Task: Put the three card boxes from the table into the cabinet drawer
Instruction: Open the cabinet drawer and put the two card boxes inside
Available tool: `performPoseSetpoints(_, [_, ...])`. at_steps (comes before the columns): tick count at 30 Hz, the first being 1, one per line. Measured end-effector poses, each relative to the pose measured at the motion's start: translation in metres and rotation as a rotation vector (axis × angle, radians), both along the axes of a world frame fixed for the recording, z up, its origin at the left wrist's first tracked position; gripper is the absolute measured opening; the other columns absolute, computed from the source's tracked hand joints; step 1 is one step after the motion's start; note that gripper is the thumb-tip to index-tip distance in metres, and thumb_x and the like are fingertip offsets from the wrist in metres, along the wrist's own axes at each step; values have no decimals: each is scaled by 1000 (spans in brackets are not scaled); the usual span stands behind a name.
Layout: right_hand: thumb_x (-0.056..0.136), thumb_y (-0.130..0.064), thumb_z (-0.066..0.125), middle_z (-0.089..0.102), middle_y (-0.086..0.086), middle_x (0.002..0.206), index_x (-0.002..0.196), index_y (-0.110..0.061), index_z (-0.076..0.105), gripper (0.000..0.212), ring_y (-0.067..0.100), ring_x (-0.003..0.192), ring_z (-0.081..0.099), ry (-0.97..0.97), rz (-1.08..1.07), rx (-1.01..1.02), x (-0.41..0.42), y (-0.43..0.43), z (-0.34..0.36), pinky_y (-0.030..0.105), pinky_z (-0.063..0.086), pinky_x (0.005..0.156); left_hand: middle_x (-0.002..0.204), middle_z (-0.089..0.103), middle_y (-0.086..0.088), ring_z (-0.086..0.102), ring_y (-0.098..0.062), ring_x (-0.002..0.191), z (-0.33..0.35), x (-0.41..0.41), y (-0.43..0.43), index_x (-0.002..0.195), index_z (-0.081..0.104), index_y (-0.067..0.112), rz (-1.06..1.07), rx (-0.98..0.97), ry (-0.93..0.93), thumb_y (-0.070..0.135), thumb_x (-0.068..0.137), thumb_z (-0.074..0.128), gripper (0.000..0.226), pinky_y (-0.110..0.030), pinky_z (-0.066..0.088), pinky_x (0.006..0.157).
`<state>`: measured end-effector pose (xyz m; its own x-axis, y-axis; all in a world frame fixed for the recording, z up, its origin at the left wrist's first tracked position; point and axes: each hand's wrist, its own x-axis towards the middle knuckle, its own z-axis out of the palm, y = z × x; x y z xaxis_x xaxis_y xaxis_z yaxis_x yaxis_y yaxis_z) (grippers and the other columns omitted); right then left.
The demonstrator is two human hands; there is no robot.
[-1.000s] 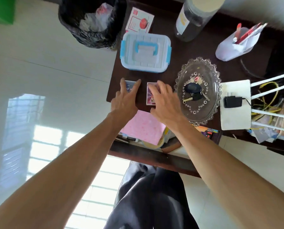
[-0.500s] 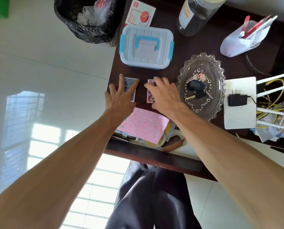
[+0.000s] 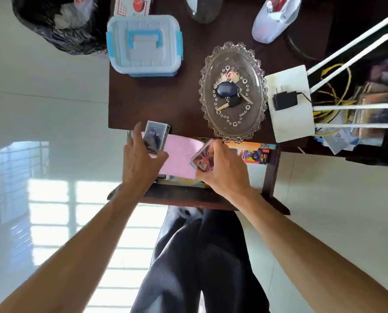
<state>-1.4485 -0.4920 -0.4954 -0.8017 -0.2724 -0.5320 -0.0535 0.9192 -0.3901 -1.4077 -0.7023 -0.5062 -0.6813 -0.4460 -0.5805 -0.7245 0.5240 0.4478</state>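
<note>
My left hand [image 3: 141,163] grips a dark blue card box [image 3: 155,137] and holds it above the left part of the open drawer [image 3: 188,197]. My right hand [image 3: 222,170] grips a purple-pink card box [image 3: 202,160], tilted, over the middle of the drawer. A third card box, white with a red seal [image 3: 133,5], lies at the far edge of the dark table [image 3: 166,102]. A pink sheet [image 3: 179,154] covers much of the drawer's contents.
A pale blue lidded container [image 3: 144,45] stands at the table's back left. An oval glass dish [image 3: 233,91] with keys sits to the right, a white board with a black charger [image 3: 284,100] beyond it. A black rubbish bag [image 3: 57,21] stands at the far left.
Both hands lifted a card box each off the table and drew them back toward me, over the open drawer. The view shifted downward.
</note>
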Motion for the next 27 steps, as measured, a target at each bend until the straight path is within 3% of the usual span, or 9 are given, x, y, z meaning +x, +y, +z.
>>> performPoseSetpoints(2, [66,-62,78,61,-7,98,105,-28,47,61,16,87,61,-76,-98,49,20,29,-6,31,48,63,137,57,-8,56,-29,119,6,25,23,146,26,30,-92,21,-24,40,73,74,87,-52,51,99])
performPoseSetpoints(5, [71,-64,74,59,-8,97,103,-26,57,52,14,90,62,-168,-230,111,42,69,-19,26,50,63,118,66,-3,61,-26,104,6,52,58,136,38,32,-160,91,-64,45,72,64,70,-44,55,85])
performPoseSetpoints(9, [78,-63,71,68,1,105,106,-19,71,53,17,93,67,-233,-366,188,54,111,-41,38,62,74,107,67,5,65,-19,92,-11,68,97,128,49,31,-79,197,-161,45,74,64,58,-29,47,72])
performPoseSetpoints(13, [81,-54,72,72,4,102,98,-17,71,41,25,93,69,-222,-454,240,57,141,-68,40,60,80,109,71,4,67,-17,86,-29,77,130,123,52,31,-92,254,-201,41,74,65,51,-31,55,70])
performPoseSetpoints(16, [80,-59,71,71,5,112,108,-18,70,50,31,101,68,-201,-472,312,53,148,-89,45,57,89,109,71,6,68,-15,87,-47,78,143,125,51,34,-117,269,-212,42,73,66,54,-32,58,70])
performPoseSetpoints(20, [77,-63,73,66,9,114,119,-17,63,63,33,96,70,-131,-438,381,45,149,-114,41,55,83,105,69,10,67,-13,91,-68,76,154,123,50,37,-154,266,-202,45,70,65,56,-29,54,73])
performPoseSetpoints(25, [77,-57,76,59,12,116,128,-16,56,69,32,94,68,-132,-368,417,42,147,-132,38,51,73,90,64,20,63,-6,81,-80,74,160,116,51,43,-200,261,-195,47,65,61,52,-14,41,62])
performPoseSetpoints(27, [79,-59,74,59,13,118,129,-15,55,70,33,97,68,-179,-422,422,41,144,-137,37,47,72,90,62,19,61,-8,84,-83,74,161,117,50,43,-209,258,-205,48,64,59,54,-17,42,66])
